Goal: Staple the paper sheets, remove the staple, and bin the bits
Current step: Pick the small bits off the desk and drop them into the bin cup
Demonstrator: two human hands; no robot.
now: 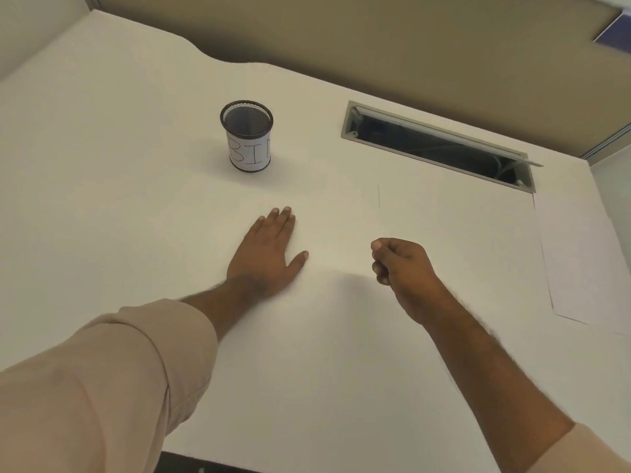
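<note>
Your left hand [269, 249] lies flat and spread on the white bench [136, 199]. Your right hand [397, 264] is curled; I cannot tell if it pinches anything. White paper sheets [580, 261] lie far right, the black mesh cup marked BIN [247, 136] ahead.

bin [248, 138] stood on desk [119, 206] | cable slot [440, 146] set right of bin | paper sheet [577, 254] laid right of bin, nearer desk front

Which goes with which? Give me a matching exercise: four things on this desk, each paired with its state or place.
Things:
1. left hand
2. right hand
3. mesh cup marked BIN
4. cable slot

States:
A. upright, beyond the left hand
B. fingers curled, raised off the desk
C. flat, palm down on the desk
D. open, far right of the desk

Pairs: 1-C, 2-B, 3-A, 4-D
</note>
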